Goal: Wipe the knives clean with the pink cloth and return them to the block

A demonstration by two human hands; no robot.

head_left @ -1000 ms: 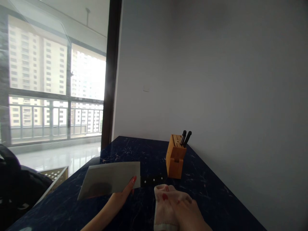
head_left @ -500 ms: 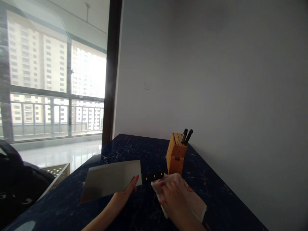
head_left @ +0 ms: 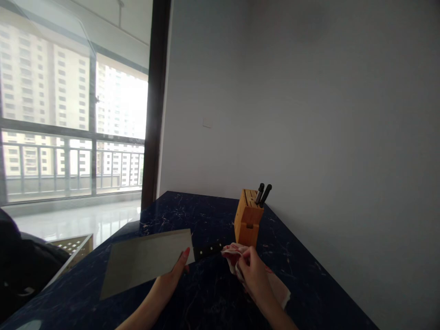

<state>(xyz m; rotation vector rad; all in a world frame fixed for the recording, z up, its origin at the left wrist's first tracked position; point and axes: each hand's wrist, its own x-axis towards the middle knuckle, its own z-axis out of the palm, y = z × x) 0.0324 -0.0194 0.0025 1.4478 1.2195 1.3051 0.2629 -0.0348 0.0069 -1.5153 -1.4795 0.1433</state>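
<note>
A cleaver (head_left: 147, 260) with a wide grey blade and a black riveted handle (head_left: 209, 249) is held above the dark marble counter (head_left: 202, 215). My left hand (head_left: 171, 280) pinches the blade at its near edge, close to the handle, with the thumb on top. My right hand (head_left: 252, 272) is closed on a white cloth with red marks (head_left: 237, 256), bunched against the end of the handle. The cloth hangs down under that hand towards the counter.
A wooden knife block (head_left: 248, 223) with two black handles stands at the back by the grey wall. A perforated metal bin (head_left: 74, 247) and a dark bag (head_left: 20, 266) sit left of the counter. A large window is beyond.
My right hand lifted the cloth from the counter and bunched it at the cleaver's handle end. The cleaver shifted slightly left in my left hand.
</note>
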